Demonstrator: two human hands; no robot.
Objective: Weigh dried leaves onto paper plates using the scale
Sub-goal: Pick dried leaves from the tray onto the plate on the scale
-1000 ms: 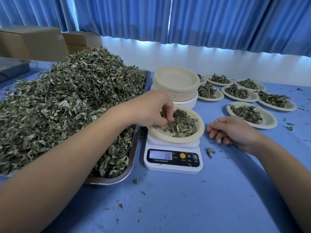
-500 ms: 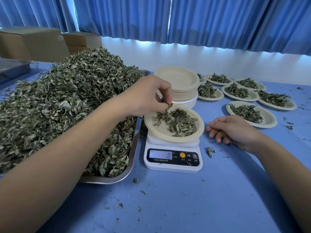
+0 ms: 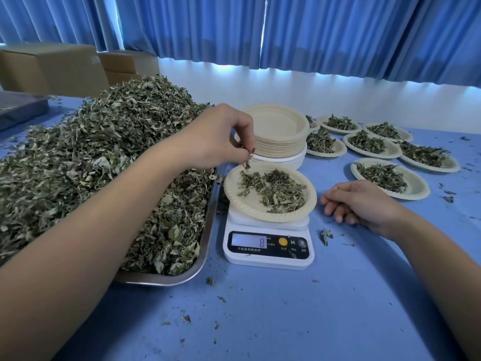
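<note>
A white digital scale [image 3: 268, 247] stands mid-table, its display reading 8. On it lies a paper plate [image 3: 250, 204] with a thin layer of dried leaves [image 3: 276, 191]. My left hand [image 3: 218, 136] hovers above the plate's far left rim and pinches a few leaf bits between fingertips. My right hand [image 3: 361, 201] rests on the blue table just right of the scale, fingers loosely curled, holding nothing. A big heap of dried leaves [image 3: 104, 157] fills a metal tray [image 3: 205, 235] on the left.
A stack of empty paper plates [image 3: 278, 131] stands behind the scale. Several filled plates [image 3: 390, 178] lie at the back right. Cardboard boxes [image 3: 52, 66] sit at the far left. Leaf crumbs dot the blue table [image 3: 286, 321].
My left hand rose from the leaves on the plate to above its far left rim, pinching a few bits. The display dropped from 36 to 8. The right hand stayed put.
</note>
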